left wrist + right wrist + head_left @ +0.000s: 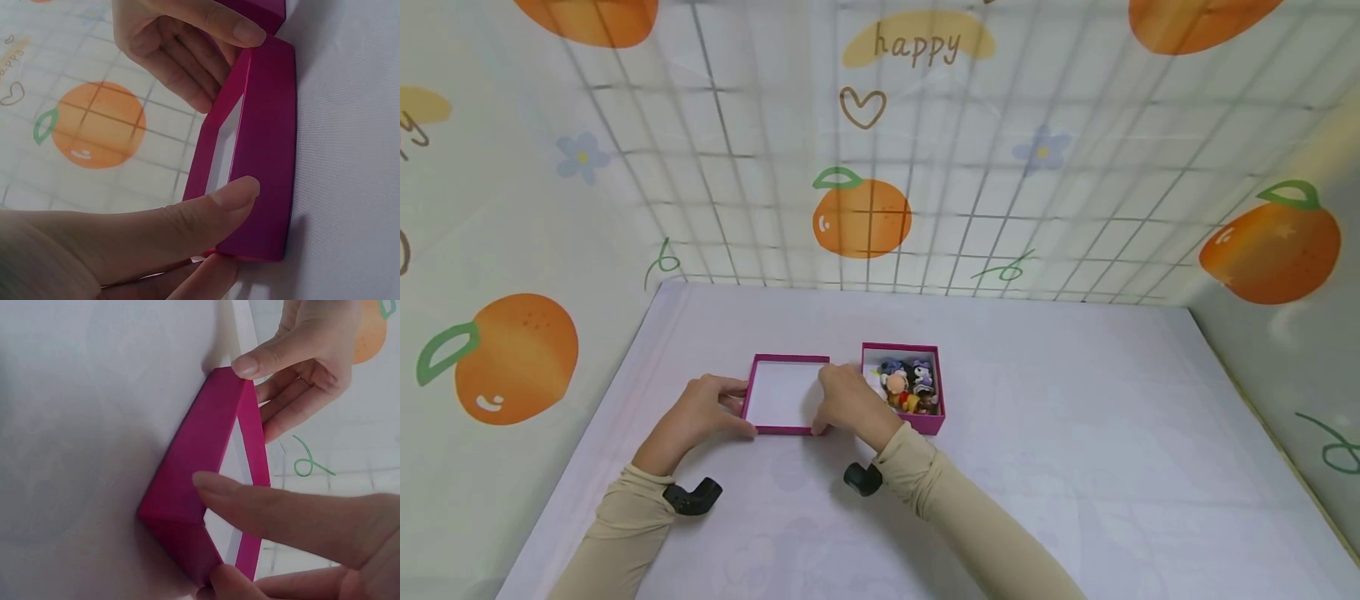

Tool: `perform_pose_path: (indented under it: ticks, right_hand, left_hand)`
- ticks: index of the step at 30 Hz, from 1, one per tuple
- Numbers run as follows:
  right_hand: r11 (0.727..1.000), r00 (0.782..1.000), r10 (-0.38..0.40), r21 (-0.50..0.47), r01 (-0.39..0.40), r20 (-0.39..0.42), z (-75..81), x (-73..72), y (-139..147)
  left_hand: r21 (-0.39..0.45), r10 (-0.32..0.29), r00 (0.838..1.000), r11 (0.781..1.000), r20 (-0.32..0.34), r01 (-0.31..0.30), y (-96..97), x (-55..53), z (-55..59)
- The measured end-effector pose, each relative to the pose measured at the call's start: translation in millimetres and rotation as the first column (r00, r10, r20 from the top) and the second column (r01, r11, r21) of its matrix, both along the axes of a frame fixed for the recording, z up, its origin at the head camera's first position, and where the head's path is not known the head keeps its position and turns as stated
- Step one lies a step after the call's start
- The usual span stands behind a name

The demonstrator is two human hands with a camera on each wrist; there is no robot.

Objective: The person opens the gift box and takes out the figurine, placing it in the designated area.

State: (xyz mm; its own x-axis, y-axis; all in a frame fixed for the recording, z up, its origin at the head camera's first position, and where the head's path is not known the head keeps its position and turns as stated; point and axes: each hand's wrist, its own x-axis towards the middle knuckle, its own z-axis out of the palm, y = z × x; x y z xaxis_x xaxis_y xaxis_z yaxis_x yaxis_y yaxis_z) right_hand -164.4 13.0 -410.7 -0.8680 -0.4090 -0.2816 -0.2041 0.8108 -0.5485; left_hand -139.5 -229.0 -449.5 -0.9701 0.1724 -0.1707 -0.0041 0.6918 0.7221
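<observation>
From my station: left hand [698, 410] closed on the near-left corner of a shallow magenta tray [787, 395], thumb flat against the near wall; right hand [852, 402] likewise clamped on its near-right corner. Tray sits left of centre on the white surface [1075, 417], closer to the far edge than the near one; whether its base is fully down I can't tell. Just right of it stands a deeper magenta box [929, 425] packed with small figures [913, 385]. My main worry is there: the right hand overlaps the box's left side in the head view, so a careless rightward swing might knock it and jostle the figures. Uneven pull between hands could skew the tray. I'd also guess the walls are thin; too hard a pinch may bow them or crease a corner.
</observation>
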Motion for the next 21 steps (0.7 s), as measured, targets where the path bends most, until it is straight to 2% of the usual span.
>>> perform_pose_path:
  ticks: [6, 15, 18, 21]
  right_hand:
    - [1.000, 0.999, -0.016, -0.001, 0.016, 0.036, 0.6, 0.9, -0.9]
    - [0.999, 0.998, -0.043, 0.015, 0.042, 0.049, 0.8, 3.2, -2.8]
    - [0.999, 0.999, -0.044, 0.019, 0.044, 0.029, 1.9, 5.9, -1.6]
    - [0.999, 0.999, -0.031, 0.020, 0.031, -0.011, 5.4, 9.4, 1.9]
  left_hand:
    - [-0.017, 0.006, 1.000, 1.000, 0.018, -0.005, -1.2, -0.8, -2.2]
    - [-0.015, 0.019, 0.999, 1.000, 0.036, -0.019, -0.1, 0.8, -2.9]
    - [-0.022, 0.018, 0.999, 1.000, 0.043, -0.017, 0.8, 1.8, -1.4]
    - [-0.051, 0.010, 1.000, 0.999, 0.019, -0.009, 0.6, 3.3, 1.3]
